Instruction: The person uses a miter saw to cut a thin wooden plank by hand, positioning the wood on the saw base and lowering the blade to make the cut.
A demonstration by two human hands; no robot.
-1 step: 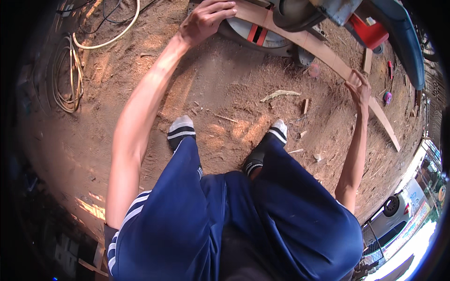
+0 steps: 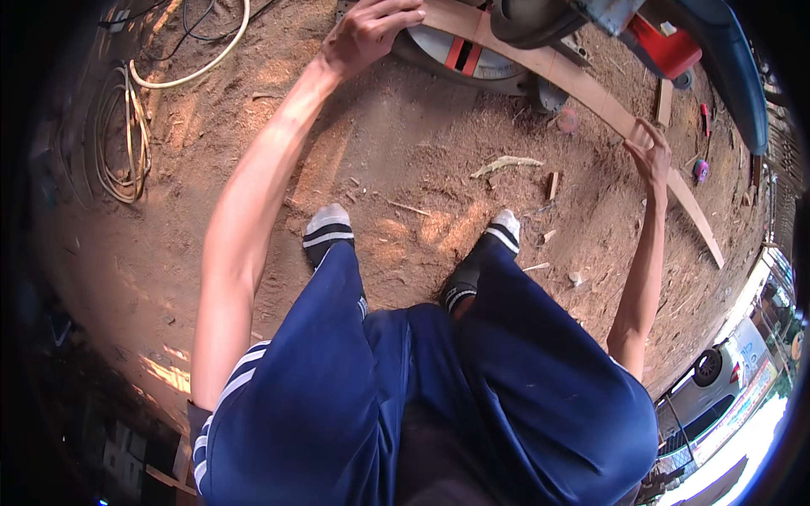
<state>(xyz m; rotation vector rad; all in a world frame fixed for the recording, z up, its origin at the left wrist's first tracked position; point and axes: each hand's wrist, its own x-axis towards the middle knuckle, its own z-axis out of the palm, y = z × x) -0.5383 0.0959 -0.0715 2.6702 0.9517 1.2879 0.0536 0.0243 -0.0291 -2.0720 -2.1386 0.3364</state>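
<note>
A long, thin wooden strip (image 2: 582, 84) lies across the base of a miter saw (image 2: 498, 63) at the top of the head view. My left hand (image 2: 367, 38) grips the strip's left end beside the saw's round, scaled table, its fingers reaching over the wood. Farther along, my right hand (image 2: 648, 152) is closed around the strip, whose free end runs on past it to the right. The saw's blue handle (image 2: 734, 76) and red part stand above the strip at the upper right. The blade itself cannot be made out.
A coiled cable (image 2: 126, 152) and a pale hose (image 2: 202, 67) lie at the left. Wood scraps (image 2: 506, 164) dot the dirt floor between my feet and the saw. A pink tape measure (image 2: 701, 170) sits at the right, with a car (image 2: 717, 379) beyond.
Both hands keep their hold on the strip. The view has shifted slightly; no clear movement of the strip along the saw shows.
</note>
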